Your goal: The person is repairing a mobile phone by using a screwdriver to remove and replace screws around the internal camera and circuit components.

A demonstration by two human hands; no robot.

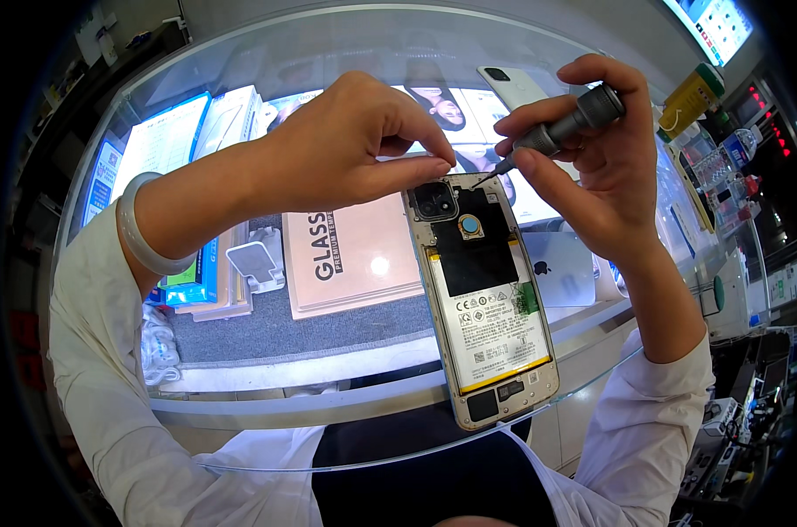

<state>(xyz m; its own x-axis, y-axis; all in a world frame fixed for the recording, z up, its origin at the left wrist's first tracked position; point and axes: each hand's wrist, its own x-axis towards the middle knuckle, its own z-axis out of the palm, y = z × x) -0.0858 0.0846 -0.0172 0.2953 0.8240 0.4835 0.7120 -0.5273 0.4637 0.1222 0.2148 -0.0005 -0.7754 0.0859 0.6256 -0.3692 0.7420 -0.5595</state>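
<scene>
At frame centre, my left hand (355, 145) pinches the back-off smartphone (482, 299) while my right hand (592, 149) grips a screwdriver (561, 130) on a top screw; battery still fitted.

It was a phone repair shop: a glass display bench (346, 406) held boxed screen protectors (355, 255) and accessories, with an opened phone (486, 307) lying on top.
</scene>
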